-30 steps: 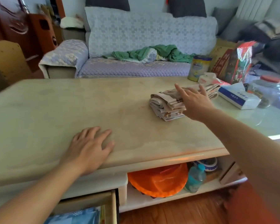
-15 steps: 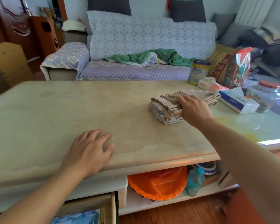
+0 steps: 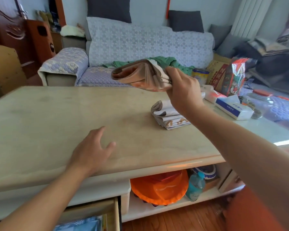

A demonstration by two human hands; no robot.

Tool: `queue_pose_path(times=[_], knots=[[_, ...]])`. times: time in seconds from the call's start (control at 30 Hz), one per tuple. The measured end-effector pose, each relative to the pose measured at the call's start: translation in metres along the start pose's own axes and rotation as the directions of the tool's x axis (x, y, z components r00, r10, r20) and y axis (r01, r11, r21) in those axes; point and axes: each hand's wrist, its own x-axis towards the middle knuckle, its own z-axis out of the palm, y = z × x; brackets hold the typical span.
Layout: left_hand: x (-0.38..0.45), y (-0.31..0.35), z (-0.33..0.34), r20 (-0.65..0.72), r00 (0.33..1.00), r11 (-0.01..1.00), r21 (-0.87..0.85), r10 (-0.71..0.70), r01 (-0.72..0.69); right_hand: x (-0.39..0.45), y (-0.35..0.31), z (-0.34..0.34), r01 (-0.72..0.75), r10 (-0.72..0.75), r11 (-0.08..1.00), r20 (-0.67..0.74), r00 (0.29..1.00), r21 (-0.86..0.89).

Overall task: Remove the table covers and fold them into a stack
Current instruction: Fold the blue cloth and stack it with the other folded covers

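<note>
Two bare hands were over the pale stone counter (image 3: 57, 124). The right hand (image 3: 182, 90) was raised above the surface with the forearm reaching in from the lower right, wrist bent slightly, and its fingers (image 3: 171, 72) were closed around one end of a folded table cover (image 3: 138, 75), thumb side hidden behind the cloth. That cover was held clear of the counter, roughly level, its free end pointing left toward the sofa (image 3: 140, 45) and its layered folds fanned a little at the gripped end. A second folded cover (image 3: 168, 115) lay flat on the counter just below and in front of the raised hand, partly hidden by the right forearm. The left hand (image 3: 92, 152) rested near the counter's front edge, palm down, the arm stretching in from the lower left; its fingers were loosely spread, and the fingertips looked slightly lifted, holding nothing. To the right of the folded cover, a tissue box (image 3: 232, 109) sat on the glassy end of the counter, well apart from both hands.
</note>
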Motion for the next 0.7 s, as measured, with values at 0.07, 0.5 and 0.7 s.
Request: queue_pose_path(times=[0.07,0.5,0.7], knots=[[-0.002,-0.002,-0.016,-0.030,0.991,0.842,-0.531,-0.128,0.092,0.008,-0.039,-0.014,-0.179,0.174,0.954,0.042,0.984,0.241],[-0.006,-0.017,-0.045,0.365,0.877,0.455,-0.753,-0.313,0.476,-0.068,-0.056,0.066,-0.333,0.300,0.942,0.572,0.763,-0.049],[-0.002,-0.017,-0.037,0.174,0.891,0.554,-0.728,-0.420,0.404,-0.068,0.065,0.071,0.034,0.355,0.927,0.905,0.236,-0.372]])
